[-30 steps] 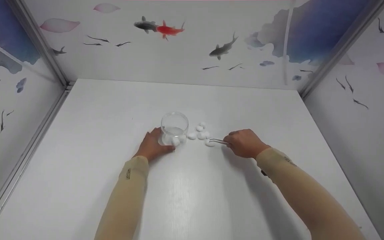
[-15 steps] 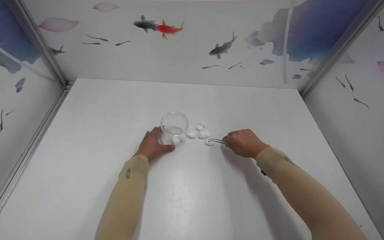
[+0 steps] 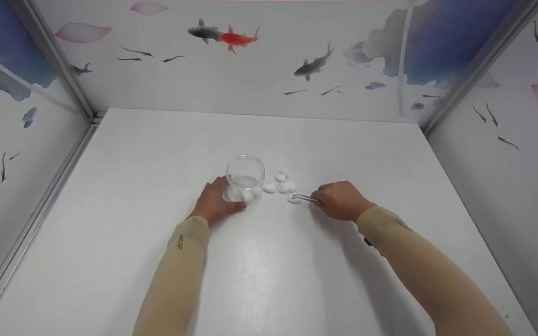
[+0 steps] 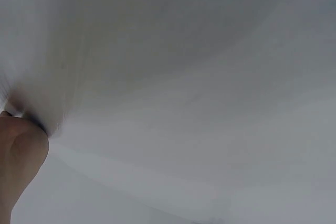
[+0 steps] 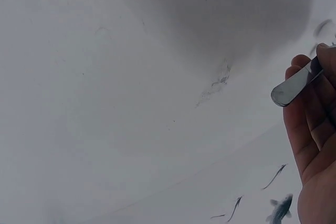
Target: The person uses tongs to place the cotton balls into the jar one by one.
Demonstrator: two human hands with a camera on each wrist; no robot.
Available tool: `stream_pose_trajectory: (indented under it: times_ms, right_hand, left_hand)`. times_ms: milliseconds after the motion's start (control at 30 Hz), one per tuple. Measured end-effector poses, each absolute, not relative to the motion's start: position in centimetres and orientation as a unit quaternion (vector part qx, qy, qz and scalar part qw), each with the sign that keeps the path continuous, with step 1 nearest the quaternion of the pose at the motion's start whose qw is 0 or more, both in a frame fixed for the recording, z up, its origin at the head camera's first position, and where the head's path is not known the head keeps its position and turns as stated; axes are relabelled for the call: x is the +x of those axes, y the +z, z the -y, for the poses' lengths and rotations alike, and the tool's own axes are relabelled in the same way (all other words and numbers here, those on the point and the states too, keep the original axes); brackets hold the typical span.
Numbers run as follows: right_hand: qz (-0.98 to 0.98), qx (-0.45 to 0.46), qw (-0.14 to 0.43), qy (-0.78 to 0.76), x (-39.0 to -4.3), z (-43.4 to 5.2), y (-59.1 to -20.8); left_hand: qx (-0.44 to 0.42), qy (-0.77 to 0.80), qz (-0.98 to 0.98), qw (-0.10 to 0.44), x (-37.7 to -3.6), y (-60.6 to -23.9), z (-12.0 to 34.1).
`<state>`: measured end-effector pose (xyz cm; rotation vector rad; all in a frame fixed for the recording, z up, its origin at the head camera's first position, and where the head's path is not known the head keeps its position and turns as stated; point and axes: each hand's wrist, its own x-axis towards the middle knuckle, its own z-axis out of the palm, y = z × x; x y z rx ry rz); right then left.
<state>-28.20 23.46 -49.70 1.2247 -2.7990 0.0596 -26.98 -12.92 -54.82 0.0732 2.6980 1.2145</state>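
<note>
Head-on, the left hand was curled around the base of the clear glass jar on the table, with a few white pebbles visible inside, while the right hand pinched metal tweezers whose tips sat at one white pebble, just beside the loose pebbles right of the jar; I judged the smooth pebble could squirt out of the tips, or the lift could clip the jar rim. Left wrist view was mostly blur, only a bit of hand at the edge, grip not readable. Right wrist view showed the fingers closed on the tweezers' rear end, no pebbles in frame.
</note>
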Motion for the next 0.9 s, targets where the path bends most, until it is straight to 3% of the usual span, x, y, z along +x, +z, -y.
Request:
stream_pose_trajectory:
  times_ms: [467,900]
  right_hand:
    - [0.906,0.412,0.090,0.038,-28.3,-23.1,-49.9]
    - [0.907,0.405,0.113,0.015,-29.5,-22.8,-46.3]
  left_hand:
    - [0.030,0.399,-0.913,0.082,-27.2,-54.9,12.8]
    - [0.029,0.399,-0.913,0.081,-27.0,-54.8,12.8]
